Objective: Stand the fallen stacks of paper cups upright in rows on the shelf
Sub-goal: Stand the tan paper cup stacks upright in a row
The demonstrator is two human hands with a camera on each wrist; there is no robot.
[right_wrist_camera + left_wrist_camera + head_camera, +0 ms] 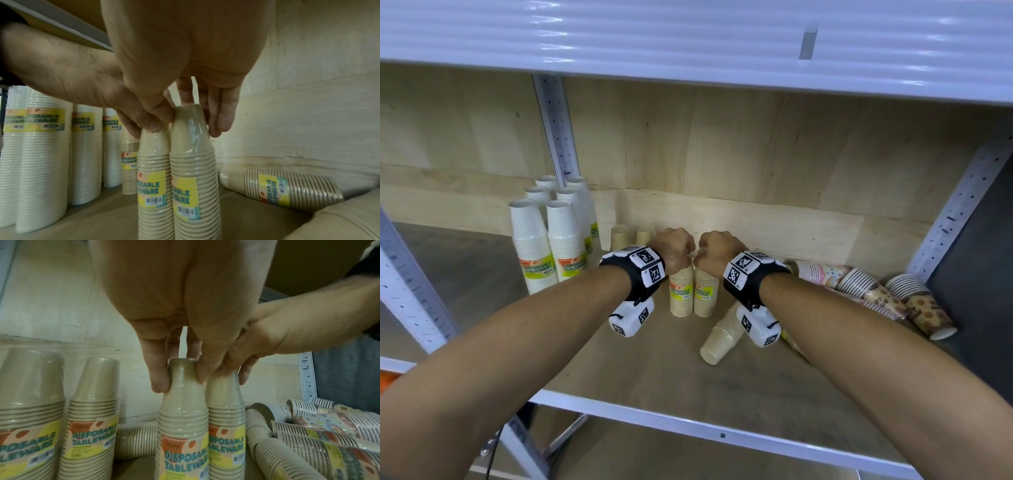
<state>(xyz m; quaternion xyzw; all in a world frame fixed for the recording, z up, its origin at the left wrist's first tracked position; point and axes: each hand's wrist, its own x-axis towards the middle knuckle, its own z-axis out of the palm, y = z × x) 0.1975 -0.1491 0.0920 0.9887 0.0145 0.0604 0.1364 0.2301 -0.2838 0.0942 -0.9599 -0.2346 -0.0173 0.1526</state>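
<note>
Two wrapped stacks of beige paper cups stand upright side by side in the middle of the shelf (pixel 647 370). My left hand (pixel 675 253) pinches the top of the left stack (pixel 681 295); in the left wrist view its thumb and fingers (pixel 159 384) curl round the stack's top cup (pixel 182 402). My right hand (pixel 717 254) grips the top of the right stack (pixel 705 297), and the right wrist view shows its fingers (pixel 223 123) wrapped round that stack (pixel 193 170). A fallen beige stack (pixel 722 337) lies just under my right wrist. Another fallen beige stack (pixel 292 190) lies by the back wall.
Several tall white cup stacks (pixel 541 240) stand in rows at the left. Two short beige stacks (pixel 631 236) stand behind my hands. Fallen patterned stacks (pixel 873 291) lie heaped at the right, by the metal upright (pixel 959 209). The upper shelf (pixel 688 44) hangs close overhead.
</note>
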